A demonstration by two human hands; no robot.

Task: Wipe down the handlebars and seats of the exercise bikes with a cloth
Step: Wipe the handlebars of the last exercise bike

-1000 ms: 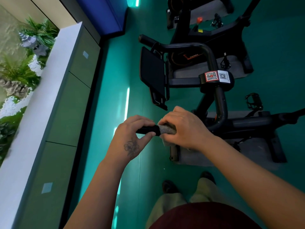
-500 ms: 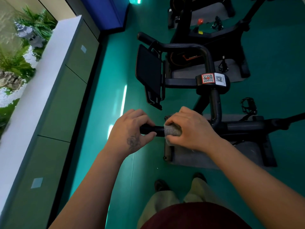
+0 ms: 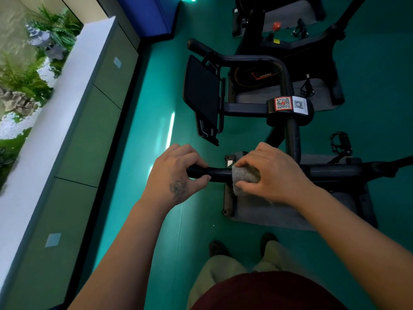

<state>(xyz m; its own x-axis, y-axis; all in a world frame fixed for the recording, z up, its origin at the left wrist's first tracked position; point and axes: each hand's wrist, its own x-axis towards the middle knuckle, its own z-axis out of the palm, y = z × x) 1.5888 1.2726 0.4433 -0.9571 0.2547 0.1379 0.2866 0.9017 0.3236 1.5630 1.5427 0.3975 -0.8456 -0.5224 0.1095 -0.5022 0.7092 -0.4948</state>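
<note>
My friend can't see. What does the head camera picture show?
A person's right hand wraps a grey cloth round a black exercise bike handlebar, while the left hand grips its end. A second bike stands behind on green floor.

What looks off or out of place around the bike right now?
Nothing stands out. The left hand grips the end of the near handlebar, and the right hand holds the grey cloth wrapped round the bar. The tablet holder and QR stickers sit in place; no spill shows on the green floor.
</note>
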